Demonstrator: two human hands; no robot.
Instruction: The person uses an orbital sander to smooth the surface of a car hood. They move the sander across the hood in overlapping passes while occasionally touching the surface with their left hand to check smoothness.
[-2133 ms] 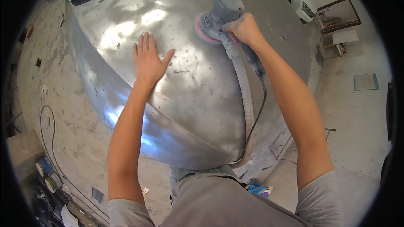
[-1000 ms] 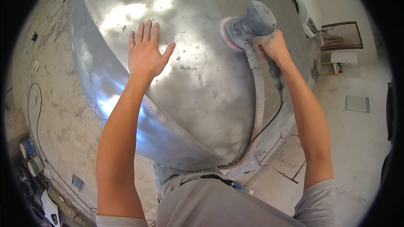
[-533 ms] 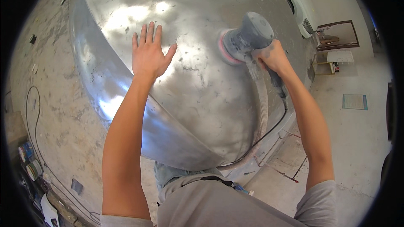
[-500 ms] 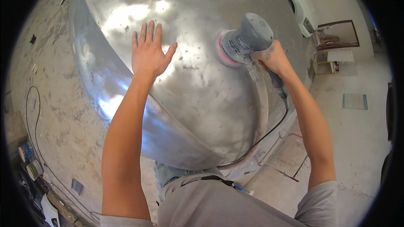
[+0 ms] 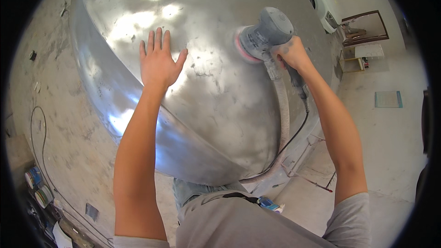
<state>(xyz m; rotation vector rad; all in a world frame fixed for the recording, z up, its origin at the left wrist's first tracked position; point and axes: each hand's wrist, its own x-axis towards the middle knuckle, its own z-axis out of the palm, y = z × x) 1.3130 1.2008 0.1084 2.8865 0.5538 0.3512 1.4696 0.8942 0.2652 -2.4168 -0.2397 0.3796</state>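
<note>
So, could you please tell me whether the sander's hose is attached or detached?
Attached: the ribbed hose runs into the grey connector on the sander, which the right hand holds.

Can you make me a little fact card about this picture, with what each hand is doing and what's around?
Left hand: flat on the car hood, fingers spread
Right hand: gripping a gray disc sander
Sander pad: round, reddish edge, toward the hood
Attached to sander: pale ribbed hose, black cord
Hood: silvery, curved, blotchy
Upper right: white car
Lower left: two cans
</note>
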